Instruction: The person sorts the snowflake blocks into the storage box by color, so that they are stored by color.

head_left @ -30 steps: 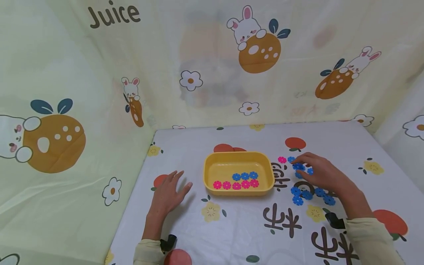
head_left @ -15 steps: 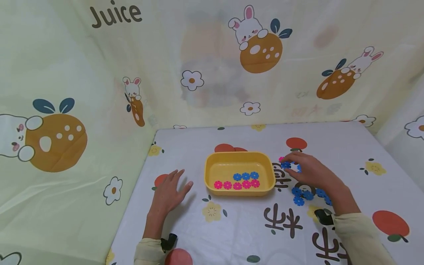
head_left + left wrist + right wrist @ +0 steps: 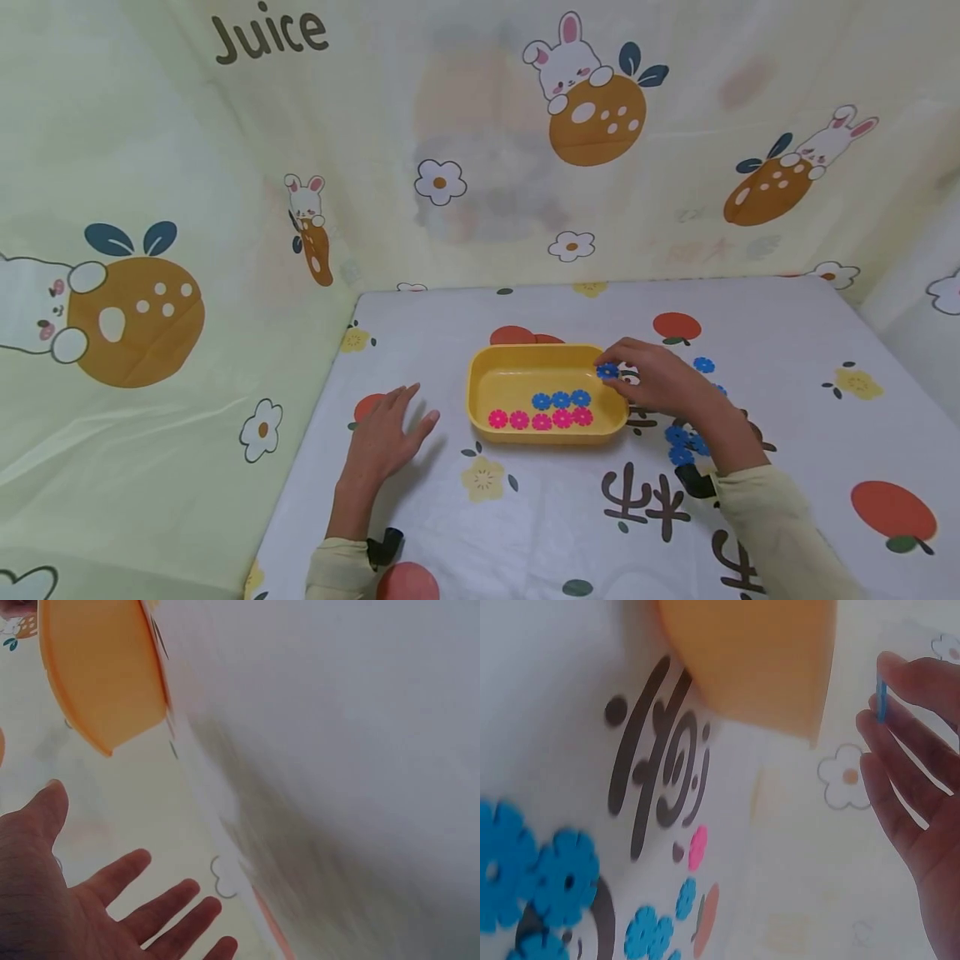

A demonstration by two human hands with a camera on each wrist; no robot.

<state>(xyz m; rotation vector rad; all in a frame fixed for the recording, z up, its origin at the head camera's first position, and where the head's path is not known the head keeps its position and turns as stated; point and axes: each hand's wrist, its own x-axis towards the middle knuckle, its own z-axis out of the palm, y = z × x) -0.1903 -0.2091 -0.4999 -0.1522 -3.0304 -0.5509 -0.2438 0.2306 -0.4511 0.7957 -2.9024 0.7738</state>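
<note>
My right hand (image 3: 658,385) pinches a blue flower-shaped plastic disc (image 3: 607,372) between thumb and fingertips, at the right rim of the yellow tray (image 3: 480,375). The right wrist view shows that blue disc (image 3: 882,697) edge-on, higher than the tray wall. Inside the tray, several pink discs (image 3: 542,422) form a front row, with three blue discs (image 3: 561,400) behind them toward the right. To the left of the tray, my left hand (image 3: 386,433) holds nothing. Its fingers are spread in the left wrist view, apart from the tray's side (image 3: 105,667).
More blue discs (image 3: 679,436) lie on the printed tablecloth right of the tray, partly hidden by my right forearm. A pink disc (image 3: 697,847) lies farther back among other blue ones. A patterned curtain (image 3: 487,167) rises behind the table.
My right hand has taken a blue disc from the group at the right and moved left with it to the tray's rim. My left hand has stayed in place.
</note>
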